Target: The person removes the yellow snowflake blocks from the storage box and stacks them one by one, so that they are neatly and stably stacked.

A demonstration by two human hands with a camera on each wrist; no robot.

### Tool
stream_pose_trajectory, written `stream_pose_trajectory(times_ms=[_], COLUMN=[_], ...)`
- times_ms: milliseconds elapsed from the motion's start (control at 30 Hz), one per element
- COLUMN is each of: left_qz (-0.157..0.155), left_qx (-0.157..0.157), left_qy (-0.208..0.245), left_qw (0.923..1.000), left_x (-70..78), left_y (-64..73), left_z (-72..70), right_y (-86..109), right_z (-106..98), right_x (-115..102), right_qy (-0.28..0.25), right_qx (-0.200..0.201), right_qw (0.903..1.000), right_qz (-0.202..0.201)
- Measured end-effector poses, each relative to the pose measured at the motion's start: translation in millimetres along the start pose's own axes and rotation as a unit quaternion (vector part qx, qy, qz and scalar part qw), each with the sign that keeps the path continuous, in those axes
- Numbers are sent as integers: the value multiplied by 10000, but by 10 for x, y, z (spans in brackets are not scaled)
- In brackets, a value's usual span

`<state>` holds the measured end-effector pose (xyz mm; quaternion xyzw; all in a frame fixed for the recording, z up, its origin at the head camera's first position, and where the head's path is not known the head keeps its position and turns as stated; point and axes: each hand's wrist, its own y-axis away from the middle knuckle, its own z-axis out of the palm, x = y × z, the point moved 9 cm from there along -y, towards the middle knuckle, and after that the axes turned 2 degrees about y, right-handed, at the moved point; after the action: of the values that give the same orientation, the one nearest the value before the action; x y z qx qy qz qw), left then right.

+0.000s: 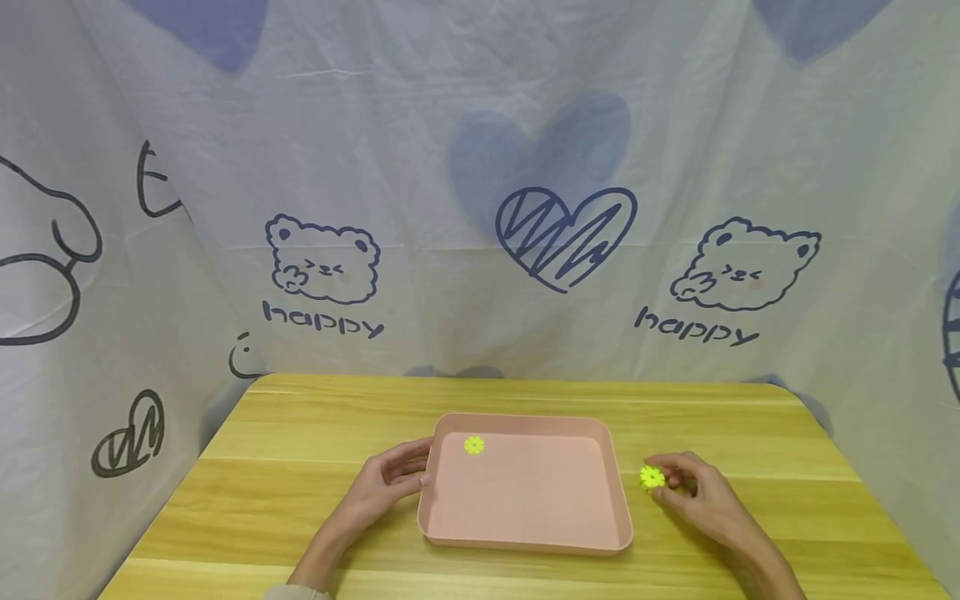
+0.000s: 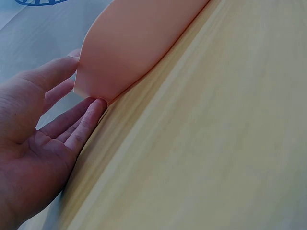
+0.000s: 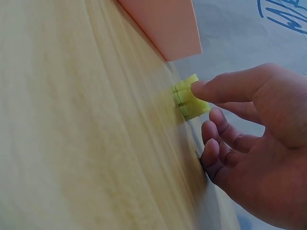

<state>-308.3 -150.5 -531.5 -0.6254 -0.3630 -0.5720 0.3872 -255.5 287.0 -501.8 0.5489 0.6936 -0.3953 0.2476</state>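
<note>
A shallow pink rectangular tray (image 1: 532,496) lies on the wooden table. My left hand (image 1: 378,483) holds its left side, the thumb over the rim and the other fingers against the outer wall; the left wrist view shows those fingers low on the tray wall (image 2: 129,43). Inside the tray, near its far left corner, sits a yellow-green flower-shaped disc (image 1: 474,446). To the right of the tray, my right hand (image 1: 701,496) pinches a short stack of notched yellow-green discs (image 3: 189,98) between thumb and forefinger. Its other fingers are curled beneath, near the tabletop.
The light wood table (image 1: 337,412) ends at a white cloth (image 1: 450,333) printed with hearts and bears, which hangs behind it and at both sides. Bare tabletop lies between the tray and the right hand.
</note>
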Motion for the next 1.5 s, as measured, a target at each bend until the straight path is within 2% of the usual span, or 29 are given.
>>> stream_pose_trajectory(times_ms=[167,267,467,733,933,1100,1367,1500], left_qz=[14,0,0,-42,-100,-39,167,155], left_qx=[-15,-17,-27,-4,52,36,-50,-33], left_qy=[10,32,45,19,-16,-40,-34,-21], left_qw=[10000,10000,10000,10000,9999,10000,9998,9999], left_x=[12,14,17,-8,-14,-11,27,32], left_y=[1,3,1,-8,-12,-16,-10,-12], left_z=[4,3,6,-8,-18,-22,-11,-8], right_y=[-4,-12,-32,-47,-57,-71,-173,-264], right_z=[-25,-63,-96,-23,124,301,620,766], right_x=[-1,-56,-256,-602,-835,-960,-1103,-1152], right_qy=[-9,83,48,-213,-403,-499,-491,-569], right_qx=[-53,15,238,456,430,354,148,79], right_qw=[9996,9996,9997,9971,9934,9921,9942,9959], right_qz=[279,279,-75,-565,-983,-1099,-949,-697])
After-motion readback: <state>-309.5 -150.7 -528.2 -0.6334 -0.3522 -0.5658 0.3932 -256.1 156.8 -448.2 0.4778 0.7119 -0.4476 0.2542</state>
